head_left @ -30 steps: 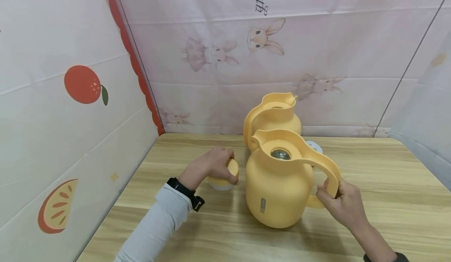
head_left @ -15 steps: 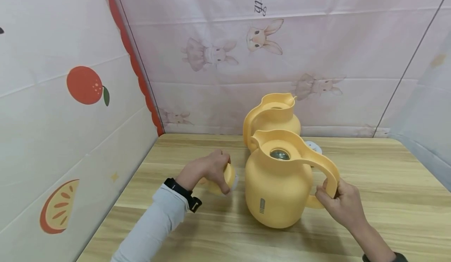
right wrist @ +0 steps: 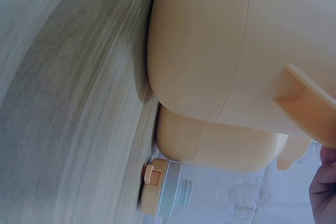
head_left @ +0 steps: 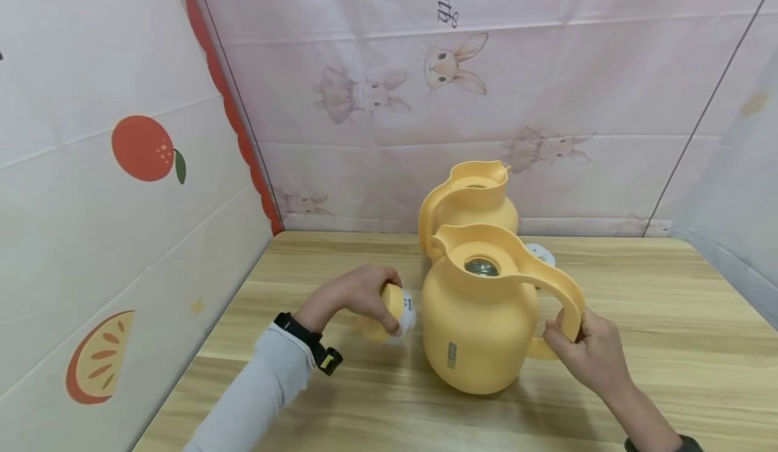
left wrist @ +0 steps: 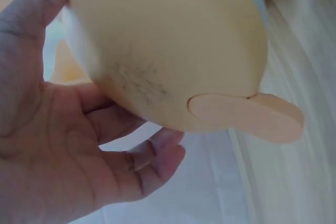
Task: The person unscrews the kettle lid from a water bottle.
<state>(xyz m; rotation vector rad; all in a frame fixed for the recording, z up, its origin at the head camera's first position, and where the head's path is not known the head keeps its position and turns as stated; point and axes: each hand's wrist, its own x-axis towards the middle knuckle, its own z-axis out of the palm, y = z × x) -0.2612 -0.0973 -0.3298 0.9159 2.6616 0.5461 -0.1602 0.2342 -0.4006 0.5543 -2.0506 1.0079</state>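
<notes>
My left hand holds a yellow and white jug lid, tipped on its side with the white part turned right. In the left wrist view, the lid's rounded yellow top has dark scuffs, and a lever tab sticks out from its edge. My right hand grips the handle of the front yellow thermos jug. This jug stands upright on the table, its spout to the left and its round neck opening uncovered. The lid is just left of the jug's body.
A second yellow jug, also lidless, stands close behind the first, handle to the left. Another lid sits upside down on the wooden table, right of the rear jug. Printed fabric walls rise at the back and sides.
My left hand has tilted the lid so its white underside swings round to the right, and moved slightly left and nearer me. My right hand and both jugs have stayed put.
</notes>
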